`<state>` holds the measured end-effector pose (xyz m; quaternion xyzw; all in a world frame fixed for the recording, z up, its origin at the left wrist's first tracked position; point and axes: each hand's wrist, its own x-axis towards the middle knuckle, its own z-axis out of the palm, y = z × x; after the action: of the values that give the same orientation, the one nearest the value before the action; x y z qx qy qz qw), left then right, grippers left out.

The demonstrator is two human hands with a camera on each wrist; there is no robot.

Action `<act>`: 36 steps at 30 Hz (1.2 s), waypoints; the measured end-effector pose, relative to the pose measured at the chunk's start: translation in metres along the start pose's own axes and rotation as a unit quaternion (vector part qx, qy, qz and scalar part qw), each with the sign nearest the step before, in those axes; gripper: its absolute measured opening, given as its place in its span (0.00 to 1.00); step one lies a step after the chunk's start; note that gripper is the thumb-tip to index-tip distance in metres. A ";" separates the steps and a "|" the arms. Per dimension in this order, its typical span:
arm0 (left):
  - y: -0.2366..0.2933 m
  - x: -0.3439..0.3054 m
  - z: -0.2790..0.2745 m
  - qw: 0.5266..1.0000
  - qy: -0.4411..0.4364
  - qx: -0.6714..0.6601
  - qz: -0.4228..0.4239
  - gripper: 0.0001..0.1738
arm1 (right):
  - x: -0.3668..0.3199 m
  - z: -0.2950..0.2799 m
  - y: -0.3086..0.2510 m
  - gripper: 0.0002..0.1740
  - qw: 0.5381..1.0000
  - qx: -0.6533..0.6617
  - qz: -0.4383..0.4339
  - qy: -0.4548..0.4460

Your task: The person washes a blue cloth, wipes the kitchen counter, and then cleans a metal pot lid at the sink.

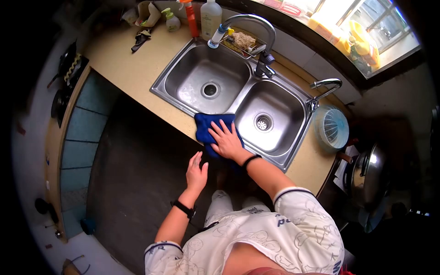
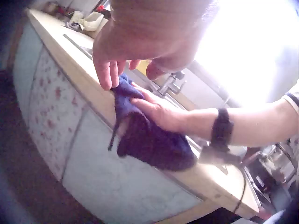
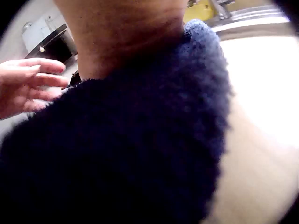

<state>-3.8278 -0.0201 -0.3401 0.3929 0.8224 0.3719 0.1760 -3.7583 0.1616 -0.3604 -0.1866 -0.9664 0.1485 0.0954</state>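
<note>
Your right hand (image 1: 226, 141) presses flat, fingers spread, on a fuzzy dark blue cloth (image 1: 203, 127). The cloth is draped over the worktop's (image 1: 133, 68) front edge, where the two shiny steel basins of the sink (image 1: 183, 80) meet. Each basin shows a round drain. Your left hand (image 1: 197, 170) hovers just off that edge, fingers close together, holding nothing. Bottles (image 1: 211, 18) line the back edge by the curved tap (image 1: 252, 19).

Window glare, fisheye edges, close-up blur.
</note>
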 end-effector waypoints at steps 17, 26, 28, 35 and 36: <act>-0.040 0.049 -0.016 0.990 -0.047 0.089 0.102 0.31 | -0.092 0.000 0.027 0.32 0.981 -0.009 0.189 0.048; -0.033 0.109 -0.003 0.944 -0.135 0.295 0.065 0.37 | 0.038 0.037 0.004 0.27 0.966 -0.043 0.252 0.050; -0.035 0.107 -0.003 0.936 -0.148 0.309 0.077 0.37 | 0.065 0.044 0.020 0.29 0.943 -0.021 0.315 0.100; -0.028 0.116 -0.019 0.930 -0.212 0.288 0.092 0.38 | 0.071 0.047 0.049 0.32 0.936 0.016 0.337 0.103; -0.028 0.115 -0.018 0.928 -0.207 0.294 0.099 0.39 | 0.062 0.050 0.045 0.33 0.922 0.113 0.340 0.145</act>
<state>-3.9252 0.0492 -0.3483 0.5747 0.7970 0.0396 0.1817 -3.8118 0.2127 -0.4143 -0.5117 -0.7971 0.2515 0.1987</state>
